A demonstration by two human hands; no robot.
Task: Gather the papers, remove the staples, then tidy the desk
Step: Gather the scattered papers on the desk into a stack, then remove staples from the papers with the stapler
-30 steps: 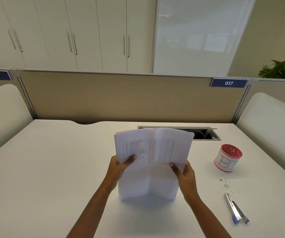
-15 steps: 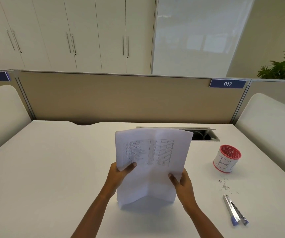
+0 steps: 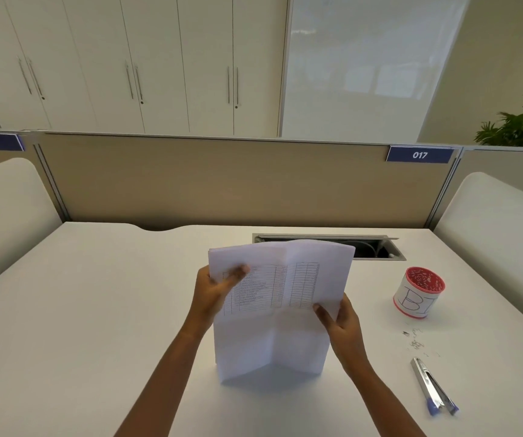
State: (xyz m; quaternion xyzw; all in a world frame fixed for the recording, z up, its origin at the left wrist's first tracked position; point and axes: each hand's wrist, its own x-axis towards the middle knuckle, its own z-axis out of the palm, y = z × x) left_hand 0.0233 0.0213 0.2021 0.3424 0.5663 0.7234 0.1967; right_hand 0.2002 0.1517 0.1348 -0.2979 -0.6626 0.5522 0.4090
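**A:** Where is the stack of papers (image 3: 280,307)?

**B:** Standing on its lower edge on the white tabletop (image 3: 96,310), in front of the open cable slot (image 3: 332,246) and a little to the slot's left. Its long axis runs up and down. The printed face, a ruled table of text, is turned toward the person, and the sheets bow along a vertical crease down the middle.

**A:** And the hands?

**B:** The left hand (image 3: 211,294) grips the stack's left edge in its upper half, thumb laid across the printed face, fingers hidden behind. It is slightly blurred. The right hand (image 3: 340,323) clasps the right edge lower down, thumb on the front, fingers wrapped behind. Both are closed on the paper.

**A:** What else is near the slot?

**B:** Nearer the person than the slot's right end stands a small round tub (image 3: 419,293), red at rim and base, with a white label bearing hand-drawn letters; its red contents are too small to tell. Nearer still than the tub lies a scatter of loose staples (image 3: 415,340). Nearest of all, a metal staple remover (image 3: 433,387) with blue tips lies flat, its long axis running away from the slot, blue tips toward the person.
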